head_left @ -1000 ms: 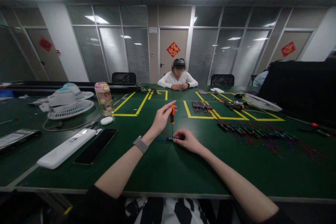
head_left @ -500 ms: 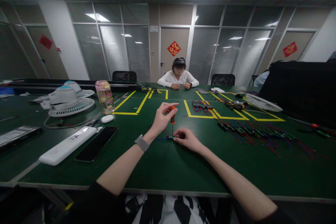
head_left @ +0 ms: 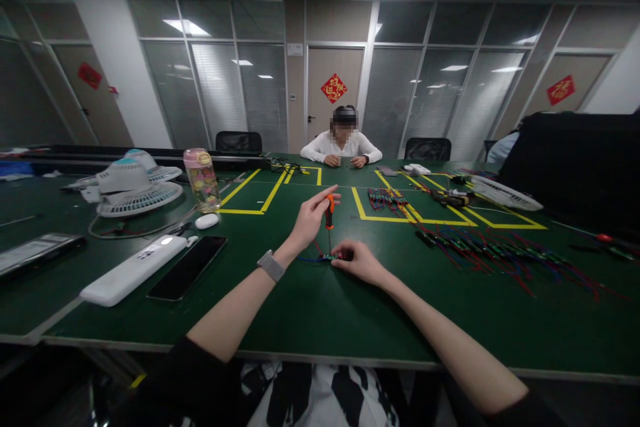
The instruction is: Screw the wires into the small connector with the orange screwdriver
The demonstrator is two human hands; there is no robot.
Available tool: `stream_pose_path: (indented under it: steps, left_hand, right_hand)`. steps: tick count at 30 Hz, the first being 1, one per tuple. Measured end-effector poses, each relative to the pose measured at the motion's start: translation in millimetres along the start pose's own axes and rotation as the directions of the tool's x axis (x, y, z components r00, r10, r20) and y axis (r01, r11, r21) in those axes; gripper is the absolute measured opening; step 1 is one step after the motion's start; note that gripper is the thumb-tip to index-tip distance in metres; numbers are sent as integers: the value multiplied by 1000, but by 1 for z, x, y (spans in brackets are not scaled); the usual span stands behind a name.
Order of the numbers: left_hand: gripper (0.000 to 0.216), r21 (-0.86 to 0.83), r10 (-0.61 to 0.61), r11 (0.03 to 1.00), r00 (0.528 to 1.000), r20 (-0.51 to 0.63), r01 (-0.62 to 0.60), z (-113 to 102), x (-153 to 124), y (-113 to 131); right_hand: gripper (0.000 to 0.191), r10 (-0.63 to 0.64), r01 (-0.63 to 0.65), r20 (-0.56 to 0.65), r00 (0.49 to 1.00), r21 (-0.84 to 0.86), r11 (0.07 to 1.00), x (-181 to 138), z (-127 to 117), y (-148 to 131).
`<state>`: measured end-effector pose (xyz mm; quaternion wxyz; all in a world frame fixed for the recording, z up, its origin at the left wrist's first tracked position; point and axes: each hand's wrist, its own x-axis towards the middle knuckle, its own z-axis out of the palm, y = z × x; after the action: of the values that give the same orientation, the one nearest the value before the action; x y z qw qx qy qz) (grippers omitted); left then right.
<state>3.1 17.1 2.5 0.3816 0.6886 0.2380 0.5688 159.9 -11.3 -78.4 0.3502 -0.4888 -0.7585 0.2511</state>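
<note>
Upright over the table, an orange and black screwdriver has its handle pinched near the top by my left hand. Its thin shaft runs down to a small green circuit board lying on the green tabletop. Red and blue wires stick out from the board's left side. My right hand grips the board's right end between thumb and fingers; those fingers hide that part of it. Whether the tip sits in a screw is too small to tell.
Right of my hands lies a row of wired circuit boards, with a wire bundle behind. On the left are a black phone, a long white device, a bottle and a fan. A person sits opposite.
My left fingers have shifted around the screwdriver handle, which now shows more of its orange side. My right hand keeps its hold on the board. The whole view has tilted slightly.
</note>
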Motion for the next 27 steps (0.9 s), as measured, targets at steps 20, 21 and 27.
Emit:
stream_pose_path:
  steps: [20,21,27]
  left_hand:
    - [30,57,50,997,998,-40,-47,1,-1,0]
    - [32,16,27,1000,999,-20,-26,1,-1,0]
    - [30,127,97,988,992,-86,-86,2,-1,-2]
  right_hand:
    - [12,11,-13,27,1000,65,998,2,2,2]
    - [12,12,-14,27,1000,66,998,2,2,2]
    - [11,-14,14,17,1000,43,999,1,1,2]
